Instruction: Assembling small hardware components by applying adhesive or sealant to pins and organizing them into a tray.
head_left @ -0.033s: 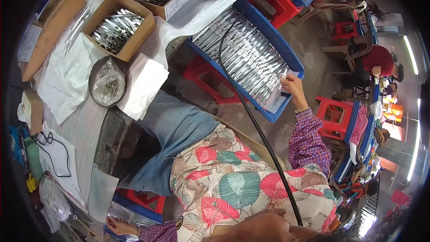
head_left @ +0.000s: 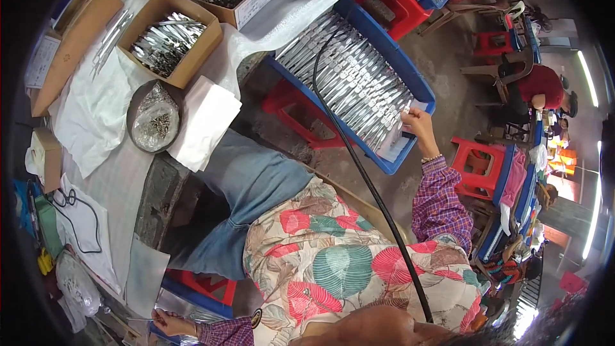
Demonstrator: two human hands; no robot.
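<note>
Nothing much differs from the earlier frame, which is the same instant: the right hand stays at the near right corner of the blue tray, and the left hand stays low at the bottom edge. The right hand reaches out from a plaid sleeve and its fingers are curled close together, pinching a small pale piece at the end of the rows of shiny metal pieces that fill the tray; just what the piece is cannot be told at this size. The tray rests tilted on a red stool, and a black cable runs across it toward the camera. The left hand lies beside another blue tray, its fingers loosely bent around a thin metal rod that points left; how tight the hold is cannot be told. On the worktable to the left stand a cardboard box full of metal pieces, a round dish of small parts, and folded white cloth. Blue jeans and a flowered shirt fill the middle. Another person in red sits well apart at the right.
</note>
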